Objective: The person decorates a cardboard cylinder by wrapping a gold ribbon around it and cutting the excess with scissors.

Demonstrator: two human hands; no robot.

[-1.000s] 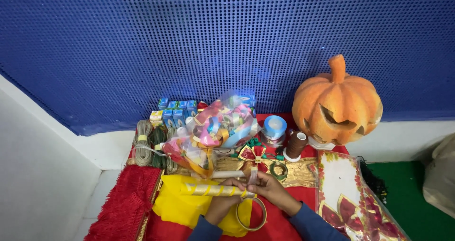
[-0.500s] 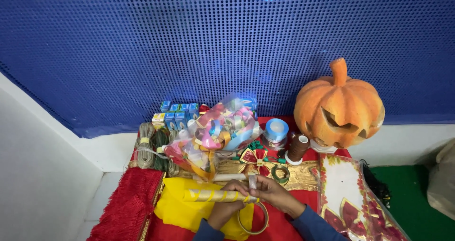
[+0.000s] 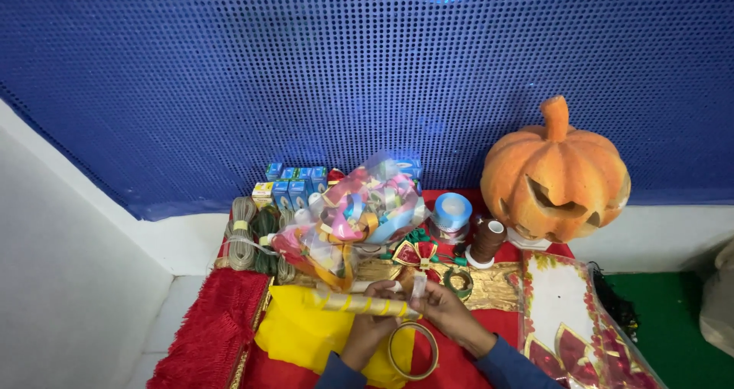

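Observation:
My left hand (image 3: pixel 372 329) and my right hand (image 3: pixel 445 312) meet over a red cloth (image 3: pixel 229 332) at the bottom middle. Between them lies a stick wrapped in gold and white spiral ribbon (image 3: pixel 365 305), held by both hands, the left under its middle and the right at its right end. A small white strip (image 3: pixel 419 284) stands up by my right fingers. A gold ring (image 3: pixel 414 350) hangs below the hands. A yellow cloth (image 3: pixel 300 332) lies under the stick.
A clear bag of coloured ribbon rolls (image 3: pixel 358 217) sits behind the hands, with small blue boxes (image 3: pixel 294 184), cord bundles (image 3: pixel 252 234), a blue tape roll (image 3: pixel 452 211), a brown thread spool (image 3: pixel 485 242) and a red bow (image 3: pixel 414 254). An orange carved pumpkin (image 3: pixel 554 179) stands right; a floral packet (image 3: pixel 569 312) lies below.
The view has shifted slightly, so everything sits a little lower and to the right. Both hands stay on the wrapped stick with hardly any movement.

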